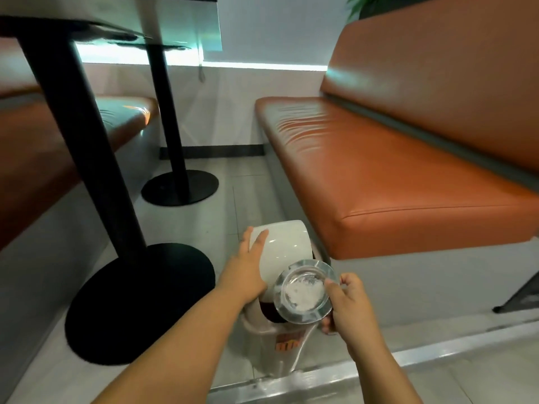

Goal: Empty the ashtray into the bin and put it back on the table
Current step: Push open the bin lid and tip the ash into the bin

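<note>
A round clear glass ashtray with pale ash and dark specks inside is tilted over the mouth of a small beige bin on the floor. My right hand grips the ashtray by its right rim. My left hand presses flat on the bin's white swing lid, which is tipped up, showing the dark opening below the ashtray. The table top is seen from beneath at the upper left.
Two black table posts with round bases stand left of the bin. An orange bench seat runs along the right, another at the left. A metal floor strip crosses behind the bin.
</note>
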Demonstrator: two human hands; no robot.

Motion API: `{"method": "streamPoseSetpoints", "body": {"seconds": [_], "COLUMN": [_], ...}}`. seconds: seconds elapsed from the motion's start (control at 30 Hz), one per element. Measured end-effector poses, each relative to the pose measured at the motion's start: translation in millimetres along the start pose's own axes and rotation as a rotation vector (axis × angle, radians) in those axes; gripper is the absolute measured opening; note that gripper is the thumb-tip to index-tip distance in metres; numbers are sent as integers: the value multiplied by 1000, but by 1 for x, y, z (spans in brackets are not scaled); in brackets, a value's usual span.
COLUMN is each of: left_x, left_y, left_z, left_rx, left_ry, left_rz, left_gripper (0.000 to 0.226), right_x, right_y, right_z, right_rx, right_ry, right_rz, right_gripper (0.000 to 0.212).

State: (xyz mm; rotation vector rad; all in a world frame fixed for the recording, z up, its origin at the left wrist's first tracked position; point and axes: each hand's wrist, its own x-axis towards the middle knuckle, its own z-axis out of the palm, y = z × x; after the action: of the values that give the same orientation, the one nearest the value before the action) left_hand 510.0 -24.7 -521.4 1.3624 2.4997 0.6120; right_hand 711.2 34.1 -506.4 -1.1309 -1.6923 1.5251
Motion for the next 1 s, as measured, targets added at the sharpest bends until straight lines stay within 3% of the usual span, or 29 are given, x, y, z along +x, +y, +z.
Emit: {"method": "streamPoseSetpoints", "body": {"seconds": [0.3, 0.67, 1.0], "left_x": [0, -3, -4], "left_y": [3, 4, 6], "left_z": [9, 12, 18], "left_rx": [9, 60, 45], "left_ry": [132, 151, 142], "left_rz": [-30, -54, -79], "left_gripper": [115, 111, 109], "right_x": [-3, -7, -3], "right_y": [1, 7, 1], "right_z": [24, 40, 44], "right_rx": [-380, -414, -579], "right_ry": [104, 171, 172], "right_rz": [-90, -50, -162], "right_gripper": [20, 23, 30]}}
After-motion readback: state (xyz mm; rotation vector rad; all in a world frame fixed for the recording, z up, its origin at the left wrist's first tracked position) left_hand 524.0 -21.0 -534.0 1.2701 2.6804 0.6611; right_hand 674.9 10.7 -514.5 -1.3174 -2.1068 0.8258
